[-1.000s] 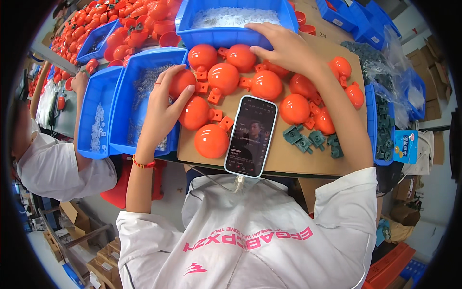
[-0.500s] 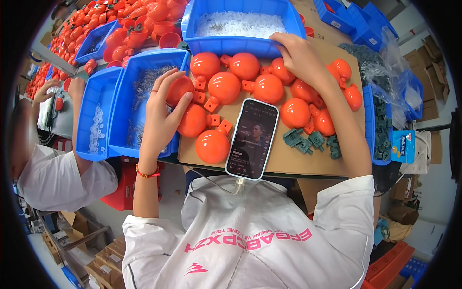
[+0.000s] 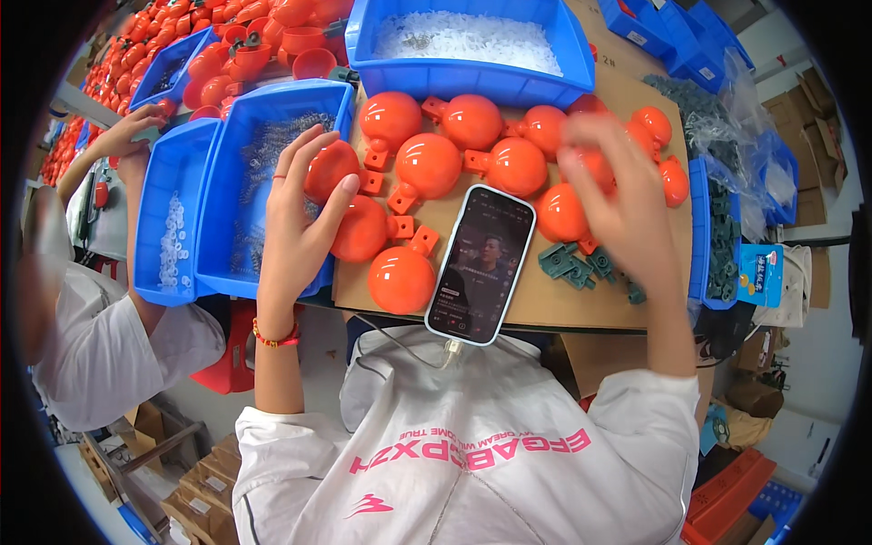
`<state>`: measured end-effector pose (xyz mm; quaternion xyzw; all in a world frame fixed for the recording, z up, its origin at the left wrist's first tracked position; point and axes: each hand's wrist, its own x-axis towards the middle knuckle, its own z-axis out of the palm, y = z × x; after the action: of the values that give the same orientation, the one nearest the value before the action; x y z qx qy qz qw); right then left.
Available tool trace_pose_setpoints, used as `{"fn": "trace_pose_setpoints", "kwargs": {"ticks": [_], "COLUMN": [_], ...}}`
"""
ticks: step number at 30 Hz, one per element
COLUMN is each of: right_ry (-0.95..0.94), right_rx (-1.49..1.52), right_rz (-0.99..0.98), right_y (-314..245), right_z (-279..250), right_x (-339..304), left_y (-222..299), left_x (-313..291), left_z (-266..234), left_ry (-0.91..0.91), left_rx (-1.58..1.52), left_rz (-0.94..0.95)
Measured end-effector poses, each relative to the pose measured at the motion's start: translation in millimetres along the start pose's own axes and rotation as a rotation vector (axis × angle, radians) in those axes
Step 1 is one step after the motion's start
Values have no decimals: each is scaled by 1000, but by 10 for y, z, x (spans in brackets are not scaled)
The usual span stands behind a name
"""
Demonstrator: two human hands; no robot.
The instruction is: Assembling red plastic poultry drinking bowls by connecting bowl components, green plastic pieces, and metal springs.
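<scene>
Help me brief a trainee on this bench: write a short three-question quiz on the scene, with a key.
1. Multiple choice: what colour is the bin holding thin metal parts? a) red b) blue c) yellow
2. True or false: the left hand, at an orange ball, is nearer that bin than the right hand is.
3. Fill in: the dark green parts on the cardboard lie to the ____ of the phone.
Key: 1 b; 2 true; 3 right.
</scene>
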<state>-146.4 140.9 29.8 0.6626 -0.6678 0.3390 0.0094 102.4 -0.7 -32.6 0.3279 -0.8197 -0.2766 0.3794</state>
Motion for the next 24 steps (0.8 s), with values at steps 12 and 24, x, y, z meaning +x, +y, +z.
{"fn": "trace_pose_setpoints", "kwargs": {"ticks": [12,24], "right_ry": [-307,53], "right_rx": [796,1352], "right_rz": [800,944], "right_y": [-760,-766], "right_z": [770,956], "right_x": [-1731,-1908], "left_y": [335,287], "left_x": [-499,-379], "left_z": [-141,-152], "left_ry": [-563,-485], "left_rx": [411,315], "left_rz": [411,471]}}
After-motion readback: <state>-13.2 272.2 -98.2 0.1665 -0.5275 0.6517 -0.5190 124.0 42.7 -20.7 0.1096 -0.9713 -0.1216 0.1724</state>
